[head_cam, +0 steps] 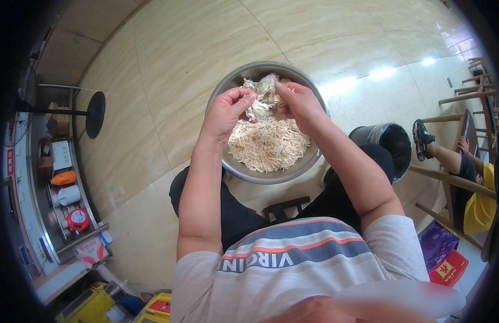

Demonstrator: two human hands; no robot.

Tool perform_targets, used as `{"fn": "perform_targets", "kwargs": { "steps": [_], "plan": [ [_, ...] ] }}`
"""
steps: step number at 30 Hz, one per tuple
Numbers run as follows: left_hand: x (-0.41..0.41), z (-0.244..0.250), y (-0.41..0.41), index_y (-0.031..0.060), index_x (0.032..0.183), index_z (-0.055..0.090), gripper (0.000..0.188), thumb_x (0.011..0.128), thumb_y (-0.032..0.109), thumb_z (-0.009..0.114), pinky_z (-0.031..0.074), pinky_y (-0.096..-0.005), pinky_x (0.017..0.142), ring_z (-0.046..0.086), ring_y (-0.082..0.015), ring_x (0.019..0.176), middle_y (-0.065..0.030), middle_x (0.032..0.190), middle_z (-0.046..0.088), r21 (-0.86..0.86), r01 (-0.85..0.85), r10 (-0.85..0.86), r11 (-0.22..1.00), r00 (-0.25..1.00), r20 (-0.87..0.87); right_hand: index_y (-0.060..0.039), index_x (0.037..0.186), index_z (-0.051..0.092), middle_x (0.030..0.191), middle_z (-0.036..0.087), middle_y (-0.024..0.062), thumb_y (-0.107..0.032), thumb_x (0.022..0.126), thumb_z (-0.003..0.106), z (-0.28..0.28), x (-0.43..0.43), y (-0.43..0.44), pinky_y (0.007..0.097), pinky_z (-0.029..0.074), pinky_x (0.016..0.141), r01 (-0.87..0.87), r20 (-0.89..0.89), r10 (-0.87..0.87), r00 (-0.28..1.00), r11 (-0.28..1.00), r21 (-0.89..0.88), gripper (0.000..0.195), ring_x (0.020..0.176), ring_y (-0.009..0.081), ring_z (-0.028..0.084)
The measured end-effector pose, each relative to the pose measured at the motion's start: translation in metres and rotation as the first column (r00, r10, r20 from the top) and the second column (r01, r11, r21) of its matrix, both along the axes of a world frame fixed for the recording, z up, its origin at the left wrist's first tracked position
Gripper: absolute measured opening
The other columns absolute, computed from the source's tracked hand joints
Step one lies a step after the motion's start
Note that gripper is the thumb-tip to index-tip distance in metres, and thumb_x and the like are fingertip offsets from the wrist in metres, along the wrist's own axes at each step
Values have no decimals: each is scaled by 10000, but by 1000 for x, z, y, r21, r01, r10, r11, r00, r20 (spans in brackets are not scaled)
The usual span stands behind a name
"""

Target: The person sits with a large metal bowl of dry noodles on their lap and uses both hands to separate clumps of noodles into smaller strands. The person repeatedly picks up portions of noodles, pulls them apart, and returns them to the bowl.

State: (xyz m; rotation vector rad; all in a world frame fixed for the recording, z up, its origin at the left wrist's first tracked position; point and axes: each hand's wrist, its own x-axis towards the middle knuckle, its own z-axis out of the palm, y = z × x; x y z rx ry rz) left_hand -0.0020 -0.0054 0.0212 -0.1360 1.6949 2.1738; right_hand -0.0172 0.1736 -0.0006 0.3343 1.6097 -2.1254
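A wide metal basin (269,177) stands in front of my knees. A mound of pale shredded meat (269,145), which looks like chicken, covers its near part. Larger unshredded pieces of meat (267,82) lie toward the far rim. My left hand (229,111) is over the basin's left side, thumb and fingers pinching a bunch of white meat strands (258,109). Opposite it, my right hand (302,103) is closed around a piece of meat, mostly hidden by the fingers. The two hands are a short distance apart.
A lined waste bin (395,151) stands by my right knee. Further right, another person in a yellow top (479,206) sits among wooden chairs (463,185). A red box (449,268) lies at lower right. Shelving with bottles (68,196) and a round black base (96,115) are left.
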Motion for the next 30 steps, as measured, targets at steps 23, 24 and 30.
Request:
{"fn": "perform_targets", "kwargs": {
  "steps": [23, 24, 30],
  "plan": [
    [6, -15, 27, 23, 807, 621, 91, 764, 103, 625, 412, -233, 508, 509, -97, 557, -40, 691, 555, -562, -429, 26, 707, 810, -586, 12, 757, 657, 553, 575, 165, -188, 716, 626, 7, 22, -19, 292, 448, 484, -2, -402, 247, 881, 854, 521, 206, 491, 186, 574],
    [6, -15, 26, 23, 807, 621, 90, 764, 103, 625, 412, -232, 508, 509, -96, 558, -38, 688, 552, -562, -435, 26, 703, 806, -592, 18, 755, 655, 542, 571, 161, -182, 715, 623, 5, 21, -20, 287, 446, 480, -5, -396, 235, 888, 865, 503, 207, 483, 172, 569],
    [1, -30, 20, 21, 827, 620, 91, 784, 101, 613, 429, -226, 503, 512, -76, 574, -20, 711, 539, -436, -413, 166, 799, 850, -500, 32, 746, 647, 533, 573, 65, -155, 726, 602, 20, 21, -16, 237, 427, 474, -53, -277, 162, 947, 931, 362, 193, 505, 75, 510]
  ]
}}
